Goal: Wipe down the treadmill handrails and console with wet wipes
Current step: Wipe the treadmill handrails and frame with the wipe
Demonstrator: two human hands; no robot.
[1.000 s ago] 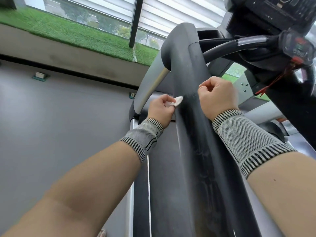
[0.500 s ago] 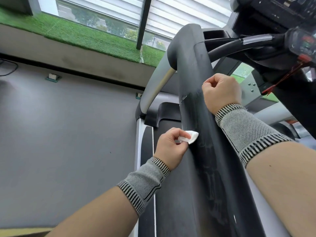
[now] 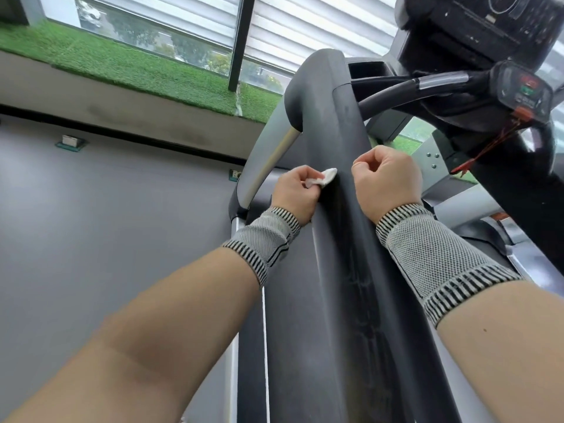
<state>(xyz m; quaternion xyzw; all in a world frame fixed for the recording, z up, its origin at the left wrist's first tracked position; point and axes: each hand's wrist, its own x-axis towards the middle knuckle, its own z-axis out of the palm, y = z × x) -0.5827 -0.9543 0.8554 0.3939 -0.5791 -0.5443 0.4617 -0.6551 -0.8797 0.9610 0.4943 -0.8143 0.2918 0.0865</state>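
One left hand [image 3: 294, 193] pinches one white wet wipe [image 3: 325, 178] against the one black handrail [image 3: 345, 215], while one right hand [image 3: 386, 181] rests curled, its grip holding nothing.

Handrail [image 3: 345, 209] matt black, smeared; wipe [image 3: 419, 178] soft white cloth; wristbands [image 3: 439, 264] knitted.

WaitHandrail [image 3: 345, 209] matt black, smeared; wipe [image 3: 326, 178] soft white cloth; wristbands [image 3: 439, 264] knitted.

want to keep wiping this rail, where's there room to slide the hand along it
Free: the long bare stretch of the handrail toward you, between both forearms. Crowded: higher up, where the left hand presses the wipe and the right hand sits on the rail.
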